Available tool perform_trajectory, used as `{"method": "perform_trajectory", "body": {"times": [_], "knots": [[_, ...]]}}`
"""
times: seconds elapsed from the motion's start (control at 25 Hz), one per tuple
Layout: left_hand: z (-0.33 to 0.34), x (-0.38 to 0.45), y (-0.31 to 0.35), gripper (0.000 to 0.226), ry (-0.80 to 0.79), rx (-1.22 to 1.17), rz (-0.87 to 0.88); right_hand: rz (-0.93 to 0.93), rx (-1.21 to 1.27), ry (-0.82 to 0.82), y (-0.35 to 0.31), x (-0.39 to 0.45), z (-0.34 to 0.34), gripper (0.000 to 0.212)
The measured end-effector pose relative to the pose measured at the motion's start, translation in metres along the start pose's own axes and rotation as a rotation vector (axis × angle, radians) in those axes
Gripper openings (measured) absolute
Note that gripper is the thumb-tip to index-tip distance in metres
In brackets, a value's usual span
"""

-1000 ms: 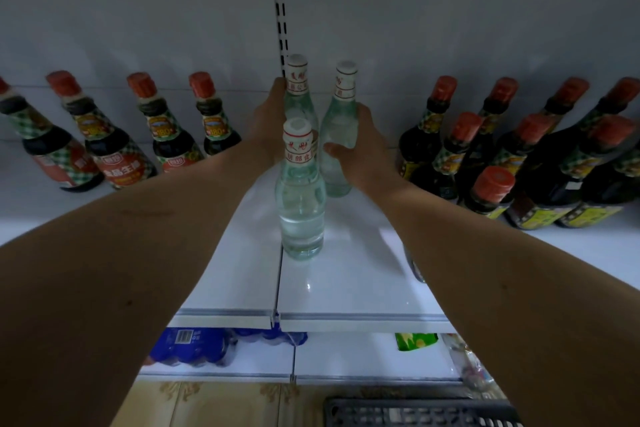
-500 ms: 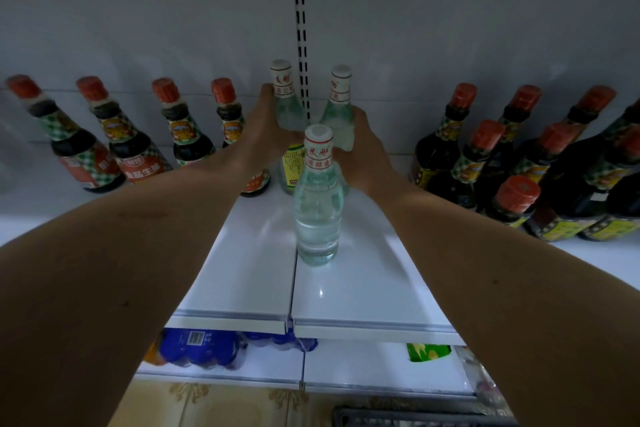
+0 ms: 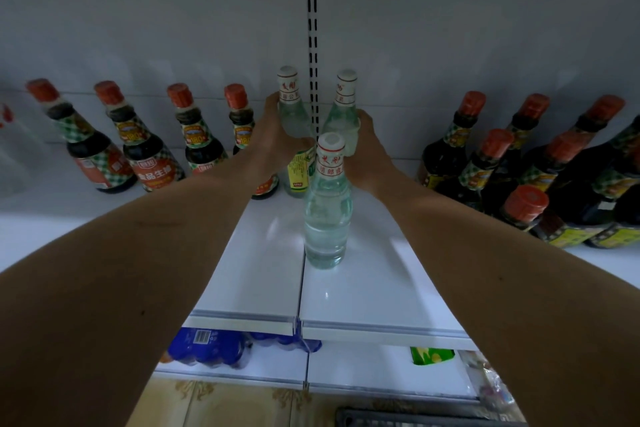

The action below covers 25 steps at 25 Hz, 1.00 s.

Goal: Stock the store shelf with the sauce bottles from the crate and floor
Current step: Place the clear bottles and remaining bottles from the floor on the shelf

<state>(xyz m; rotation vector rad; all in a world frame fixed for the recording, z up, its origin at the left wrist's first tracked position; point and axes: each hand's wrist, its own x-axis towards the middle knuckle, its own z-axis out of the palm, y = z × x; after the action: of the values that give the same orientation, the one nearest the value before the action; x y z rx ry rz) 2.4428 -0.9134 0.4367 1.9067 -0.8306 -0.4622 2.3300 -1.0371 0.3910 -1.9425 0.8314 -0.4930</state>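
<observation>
Two hands grip clear bottles at the shelf's back.
Left hand (image 3: 273, 139) holds the left bottle (image 3: 291, 107); right hand (image 3: 370, 156) holds the right bottle (image 3: 341, 111) on the white shelf (image 3: 374, 288).

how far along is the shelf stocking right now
Partly done. Dark sauce bottles already stand in rows on the shelf at both sides, and one clear bottle stands free in the middle. In hand: the left hand and right hand each grip a clear bottle at the back. How many remain in the crate is out of view.
</observation>
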Motion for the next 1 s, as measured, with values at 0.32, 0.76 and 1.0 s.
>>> {"method": "perform_trajectory", "body": {"times": [0.32,0.76,1.0], "knots": [[-0.01,-0.075,0.038,0.025,0.409,0.222,0.267,0.13,0.023,0.12,-0.02,-0.107,-0.03,0.05],[0.04,-0.125,0.032,0.046,0.036,0.202,0.239,0.036,0.093,0.029,-0.011,-0.153,-0.014,0.055],[0.07,-0.091,0.061,0.062,-0.157,0.214,0.227,0.111,-0.057,0.262,0.01,-0.109,-0.038,0.051]]}}
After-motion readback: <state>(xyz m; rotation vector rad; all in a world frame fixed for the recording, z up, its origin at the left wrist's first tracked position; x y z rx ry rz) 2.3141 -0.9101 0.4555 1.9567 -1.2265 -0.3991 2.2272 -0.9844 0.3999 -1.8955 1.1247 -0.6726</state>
